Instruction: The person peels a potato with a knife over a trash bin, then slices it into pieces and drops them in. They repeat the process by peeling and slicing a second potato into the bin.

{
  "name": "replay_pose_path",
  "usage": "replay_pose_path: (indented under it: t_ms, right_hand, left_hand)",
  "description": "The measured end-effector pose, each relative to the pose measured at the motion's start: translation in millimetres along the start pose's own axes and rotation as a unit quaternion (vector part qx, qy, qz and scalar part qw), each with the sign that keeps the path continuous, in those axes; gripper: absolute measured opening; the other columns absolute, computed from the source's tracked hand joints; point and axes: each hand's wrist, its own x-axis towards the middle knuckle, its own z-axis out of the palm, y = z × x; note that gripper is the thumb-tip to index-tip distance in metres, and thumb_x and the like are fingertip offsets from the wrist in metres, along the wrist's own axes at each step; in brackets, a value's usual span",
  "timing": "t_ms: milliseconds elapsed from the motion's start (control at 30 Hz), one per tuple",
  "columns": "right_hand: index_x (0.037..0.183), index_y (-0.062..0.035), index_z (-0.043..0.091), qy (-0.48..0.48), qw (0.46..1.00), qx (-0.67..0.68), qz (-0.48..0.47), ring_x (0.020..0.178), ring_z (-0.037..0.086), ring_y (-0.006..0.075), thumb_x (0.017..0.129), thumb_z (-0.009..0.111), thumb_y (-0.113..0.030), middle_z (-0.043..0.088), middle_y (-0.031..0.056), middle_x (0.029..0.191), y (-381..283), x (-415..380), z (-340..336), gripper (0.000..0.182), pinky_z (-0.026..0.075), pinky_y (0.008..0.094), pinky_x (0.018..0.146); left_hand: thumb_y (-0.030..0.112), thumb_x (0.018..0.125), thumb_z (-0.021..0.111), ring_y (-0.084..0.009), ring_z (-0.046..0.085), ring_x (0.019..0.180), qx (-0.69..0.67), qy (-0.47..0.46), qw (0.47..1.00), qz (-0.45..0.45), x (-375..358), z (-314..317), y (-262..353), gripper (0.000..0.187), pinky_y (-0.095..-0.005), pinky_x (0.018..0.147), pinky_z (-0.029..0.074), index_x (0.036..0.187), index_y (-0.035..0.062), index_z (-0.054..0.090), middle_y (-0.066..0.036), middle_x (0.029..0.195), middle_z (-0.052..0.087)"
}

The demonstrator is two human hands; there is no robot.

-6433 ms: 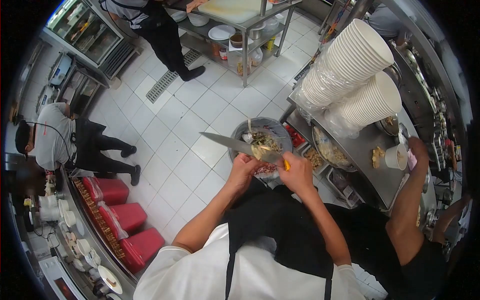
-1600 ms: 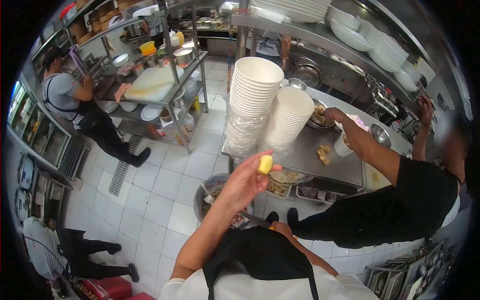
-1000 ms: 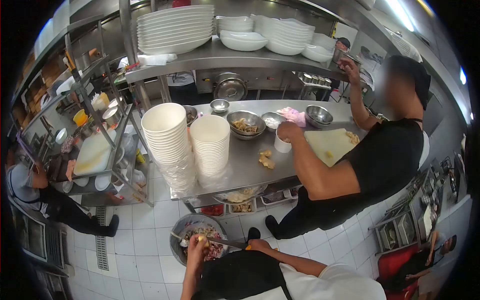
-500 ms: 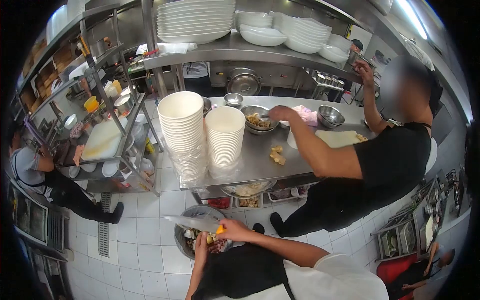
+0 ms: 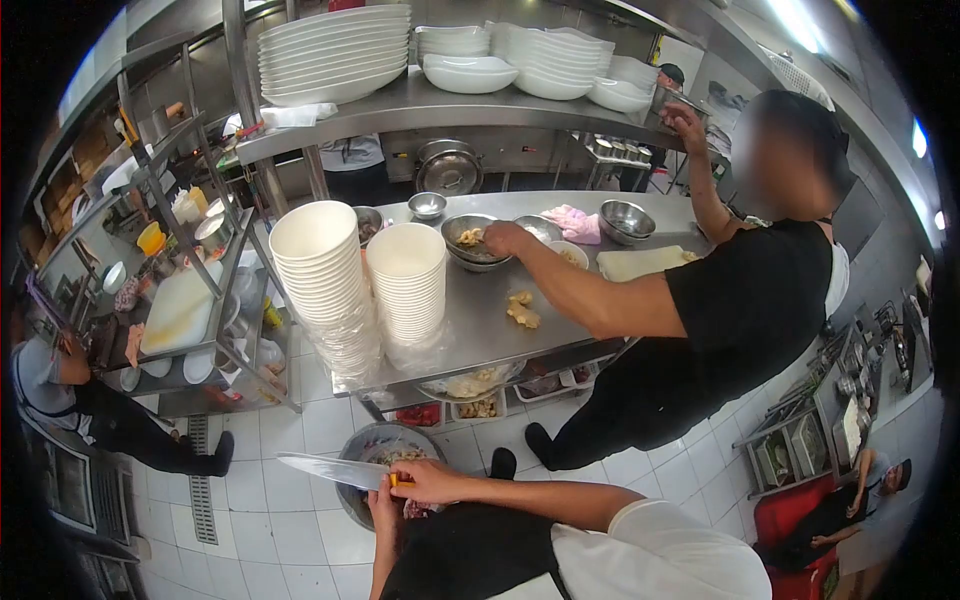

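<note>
A large knife (image 5: 325, 468) with a yellow handle is held in my right hand (image 5: 432, 481), its blade pointing left. Close against the handle end of the blade is my left hand (image 5: 386, 505), its fingers pressed together; whatever they hold is too small to name. Beneath both hands a grey bin (image 5: 372, 440) stands on the floor with mixed food scraps in it, partly hidden by my hands and the blade.
A steel table (image 5: 470, 335) carries stacked white tubs (image 5: 320, 270), metal bowls (image 5: 626, 220) and ginger pieces (image 5: 522, 310). A co-worker in black (image 5: 750, 300) stands at its right, one hand at a bowl. Plates (image 5: 335, 55) fill the shelf above. Another person (image 5: 100, 400) is at left.
The knife and both my hands have shifted left and down in view, and my hands are closer together. The co-worker's hand has moved to the bowl with the food pieces.
</note>
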Motion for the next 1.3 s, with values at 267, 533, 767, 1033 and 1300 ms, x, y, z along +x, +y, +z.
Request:
replay_pose_path:
  t_ms: [267,533,767,1033,1300]
  right_hand:
    - [0.122,-0.0044,0.060,0.014,0.999,0.024,-0.015,0.090,0.070,0.0278,0.092,0.063,-0.033,0.071,0.0173,0.099,25.0,-0.6,6.7,0.041,0.053,0.0392,0.078]
    - [0.129,-0.0042,0.055,-0.066,0.994,0.074,0.048,0.058,0.062,0.0145,0.087,0.074,-0.034,0.068,0.0094,0.090,44.7,-7.9,5.8,0.055,0.048,0.0308,0.050]
    - [0.131,-0.0037,0.055,-0.058,0.997,-0.025,0.035,0.076,0.068,0.0209,0.085,0.076,-0.039,0.072,0.0126,0.092,37.3,-16.8,-6.0,0.062,0.053,0.0343,0.070]
    - [0.131,-0.0078,0.057,-0.135,0.990,-0.037,0.024,0.088,0.071,0.0249,0.089,0.071,-0.043,0.073,0.0122,0.096,31.8,-20.2,-21.2,0.057,0.053,0.0346,0.077]
    - [0.107,-0.0080,0.068,0.264,0.948,-0.167,0.065,0.090,0.067,0.0326,0.082,0.073,-0.023,0.070,0.0129,0.099,130.7,-13.0,-96.2,0.030,0.053,0.0431,0.080]
  left_hand:
    - [0.027,0.102,0.056,-0.0190,0.066,0.097,0.094,0.000,0.996,0.003,-3.1,-5.9,-5.6,0.035,-0.0310,0.080,0.055,0.122,-0.0020,0.056,-0.012,0.111,0.064]
    - [0.033,0.102,0.054,-0.0157,0.068,0.078,0.216,-0.039,0.975,-0.035,-19.2,-2.1,1.3,0.034,-0.0282,0.067,0.055,0.100,-0.0004,0.057,-0.011,0.090,0.067]
    - [0.039,0.101,0.056,-0.0168,0.067,0.077,0.229,-0.043,0.969,-0.077,-27.4,6.0,6.6,0.039,-0.0295,0.068,0.056,0.104,-0.0001,0.058,-0.009,0.089,0.066]
    - [0.036,0.099,0.059,-0.0257,0.070,0.068,0.155,0.006,0.985,-0.082,-22.4,-17.4,-7.2,0.047,-0.0330,0.060,0.060,0.107,-0.0098,0.059,-0.018,0.090,0.069]
    - [0.033,0.100,0.057,-0.0234,0.070,0.076,0.112,0.126,0.984,-0.050,-36.2,-60.2,-26.4,0.037,-0.0316,0.058,0.059,0.119,0.0016,0.055,-0.013,0.101,0.068]
